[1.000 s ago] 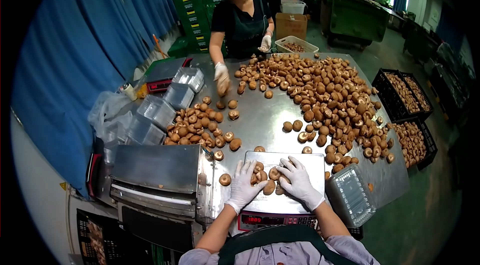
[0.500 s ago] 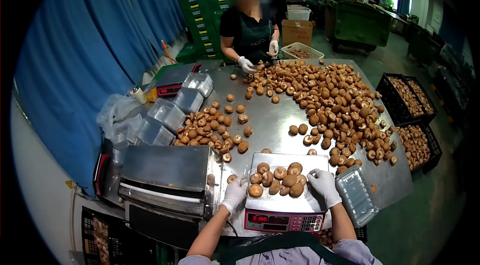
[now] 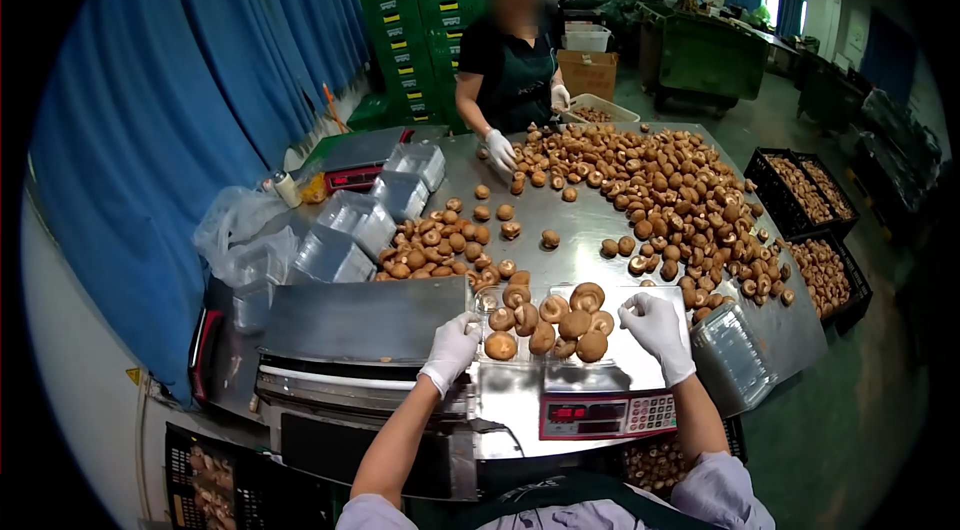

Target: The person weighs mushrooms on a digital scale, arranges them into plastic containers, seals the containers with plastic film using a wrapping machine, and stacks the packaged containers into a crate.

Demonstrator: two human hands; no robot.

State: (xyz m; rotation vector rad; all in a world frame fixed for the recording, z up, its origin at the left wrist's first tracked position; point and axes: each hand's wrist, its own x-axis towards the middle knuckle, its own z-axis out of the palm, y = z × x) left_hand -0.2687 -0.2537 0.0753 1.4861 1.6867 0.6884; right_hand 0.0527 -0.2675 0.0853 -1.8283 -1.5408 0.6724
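While the tray (image 3: 521, 354) of mushrooms (image 3: 574, 324) overhangs the scale (image 3: 625, 372) at left, the left hand (image 3: 453, 347) grips the tray's rim, probably for support; the right hand (image 3: 657, 332), curled over the scale's right side, has an unclear grip.

arms (image 3: 396, 438) stretched forward, apart | left hand (image 3: 452, 350): fingers (image 3: 467, 323) curled | right hand (image 3: 657, 332): fingers bent inward

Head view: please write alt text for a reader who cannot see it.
A person's white-gloved left hand and right hand flank a cluster of brown mushrooms at a digital scale on a metal table. Across it, a co-worker stands by a large mushroom pile.
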